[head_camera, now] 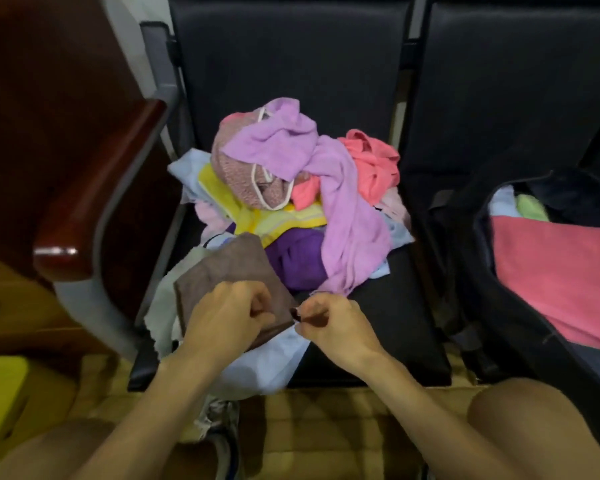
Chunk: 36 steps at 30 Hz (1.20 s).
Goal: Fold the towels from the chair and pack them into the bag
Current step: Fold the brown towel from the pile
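Forearms reach in from the near side, knuckles up. My left hand (229, 313) curls its grip on the brown towel (227, 268); my right hand (333, 323) pinches its right corner. The towel lies near-left on the chair (381, 327), against the towel pile (291, 181). The open bag (458, 261), right, holds a pink towel (555, 285).

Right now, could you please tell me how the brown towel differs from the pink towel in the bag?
The brown towel is gripped by the left hand and right hand; the pink towel lies untouched. The brown towel sits on the chair by the pile; the pink towel is packed in the bag. Both look folded flat.
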{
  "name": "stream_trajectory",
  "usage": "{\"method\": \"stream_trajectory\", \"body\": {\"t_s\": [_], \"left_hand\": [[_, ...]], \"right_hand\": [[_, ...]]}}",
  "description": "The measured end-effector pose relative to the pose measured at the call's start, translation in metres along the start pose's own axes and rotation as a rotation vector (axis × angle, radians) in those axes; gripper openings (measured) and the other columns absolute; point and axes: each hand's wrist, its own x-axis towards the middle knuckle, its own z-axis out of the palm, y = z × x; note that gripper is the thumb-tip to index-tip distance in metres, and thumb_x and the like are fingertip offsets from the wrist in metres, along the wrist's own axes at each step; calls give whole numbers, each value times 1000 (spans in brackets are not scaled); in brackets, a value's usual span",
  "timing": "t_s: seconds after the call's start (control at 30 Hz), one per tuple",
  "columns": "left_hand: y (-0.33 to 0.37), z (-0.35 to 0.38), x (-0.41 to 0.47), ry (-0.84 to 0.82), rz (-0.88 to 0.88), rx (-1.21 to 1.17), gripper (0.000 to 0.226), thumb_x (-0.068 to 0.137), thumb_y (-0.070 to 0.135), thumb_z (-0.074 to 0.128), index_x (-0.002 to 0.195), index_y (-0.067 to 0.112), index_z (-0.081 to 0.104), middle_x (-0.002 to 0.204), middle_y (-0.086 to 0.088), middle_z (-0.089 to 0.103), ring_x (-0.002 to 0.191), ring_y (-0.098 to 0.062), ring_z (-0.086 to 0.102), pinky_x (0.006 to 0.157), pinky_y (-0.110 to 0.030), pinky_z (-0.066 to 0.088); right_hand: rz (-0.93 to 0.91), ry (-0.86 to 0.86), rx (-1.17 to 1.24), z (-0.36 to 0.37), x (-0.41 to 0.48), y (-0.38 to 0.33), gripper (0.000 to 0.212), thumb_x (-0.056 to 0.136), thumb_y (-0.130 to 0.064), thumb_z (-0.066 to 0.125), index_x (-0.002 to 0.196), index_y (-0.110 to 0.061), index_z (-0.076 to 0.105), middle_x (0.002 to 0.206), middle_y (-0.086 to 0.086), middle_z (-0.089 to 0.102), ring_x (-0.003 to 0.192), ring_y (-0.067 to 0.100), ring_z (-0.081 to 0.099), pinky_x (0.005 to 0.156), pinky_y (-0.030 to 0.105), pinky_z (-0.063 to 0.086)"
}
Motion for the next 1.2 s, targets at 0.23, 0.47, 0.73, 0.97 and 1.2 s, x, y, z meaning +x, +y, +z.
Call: {"method": "stream_trajectory", "body": {"t_s": [0.23,0.47,0.73,0.97,1.2], "left_hand": [[-33,6,-8,-35,131,272,36,82,36,72,116,32,61,118,6,51,114,-19,50,76,-31,48],[-34,4,-3,325,269,296,24,70,19,77,94,17,73,96,-6,61,88,-29,57,69,-41,48],[-17,-27,-1,444,248,-410,18,84,17,61,99,12,69,121,2,66,120,-15,58,100,-48,47],[46,-37,-11,152,135,-1072,20,99,21,51,97,10,68,90,-4,73,92,-9,64,82,-29,52],[64,-13,-26,-415,85,-1135,24,82,-9,65,94,11,69,80,3,75,72,-6,68,63,-17,53]], "right_hand": [[-94,-3,-170,30,25,-6,25,84,-24,75,109,-25,72,99,-8,68,86,5,60,77,17,45],[-84,193,159,18,28,-31,14,91,-14,57,80,-21,63,74,-2,68,70,12,64,73,36,53],[186,-3,1387,-35,14,-49,35,95,-16,45,120,-1,64,117,16,68,106,25,67,92,34,54],[358,-124,1076,-77,-10,-22,33,92,-33,62,86,-5,79,78,6,75,70,17,73,61,24,58],[297,-268,721,-120,-53,5,34,69,-43,74,88,-15,82,106,12,74,92,18,72,76,25,56]]}}
